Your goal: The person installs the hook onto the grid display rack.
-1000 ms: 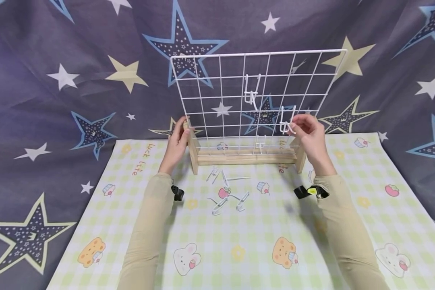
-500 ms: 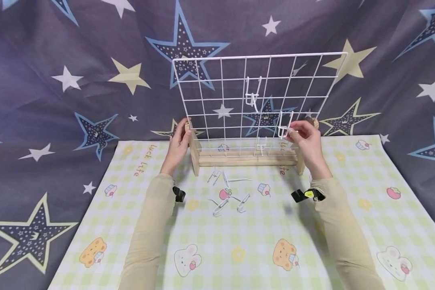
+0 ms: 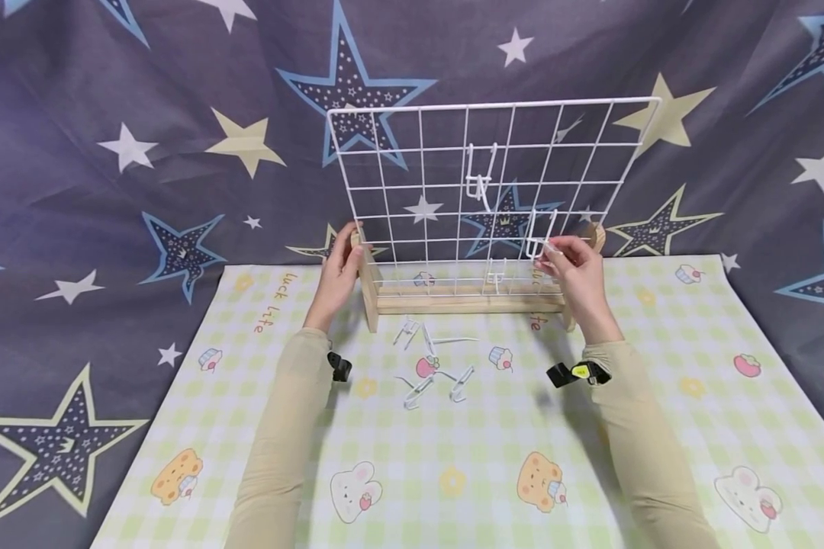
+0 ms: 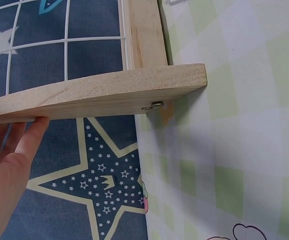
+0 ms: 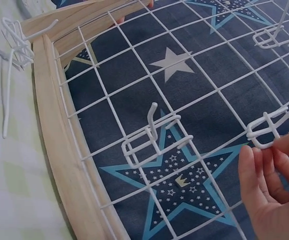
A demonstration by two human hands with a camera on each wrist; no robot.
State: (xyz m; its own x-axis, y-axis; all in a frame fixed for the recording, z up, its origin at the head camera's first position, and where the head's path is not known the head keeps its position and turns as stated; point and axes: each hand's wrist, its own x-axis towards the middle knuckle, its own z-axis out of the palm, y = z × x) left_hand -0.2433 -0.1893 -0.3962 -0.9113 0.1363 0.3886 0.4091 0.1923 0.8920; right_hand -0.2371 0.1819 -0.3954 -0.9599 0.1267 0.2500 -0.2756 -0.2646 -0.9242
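A white wire grid (image 3: 494, 106) stands upright in a wooden stand (image 3: 467, 305). My left hand (image 3: 336, 271) holds the stand's left side piece (image 4: 109, 90), thumb in front and fingers partly hidden behind it. At the grid's lower right, my right hand (image 3: 580, 274) pinches a white wire hook (image 5: 257, 134) between thumb and fingers. The hook lies against the grid wires; whether it is fully latched I cannot tell. Two more white hooks hang on the grid: an upper hook (image 3: 479, 185) near the middle and a lower hook (image 5: 154, 145) close to the wooden base.
Several loose white hooks (image 3: 419, 391) lie on the checked tablecloth (image 3: 453, 442) in front of the stand. A dark star-patterned cloth (image 3: 178, 91) hangs behind the table. Black wrist cameras are strapped to both wrists.
My right hand has shifted slightly left and down along with the hook it pinches. The left hand keeps its hold on the stand. The view has shifted a little.
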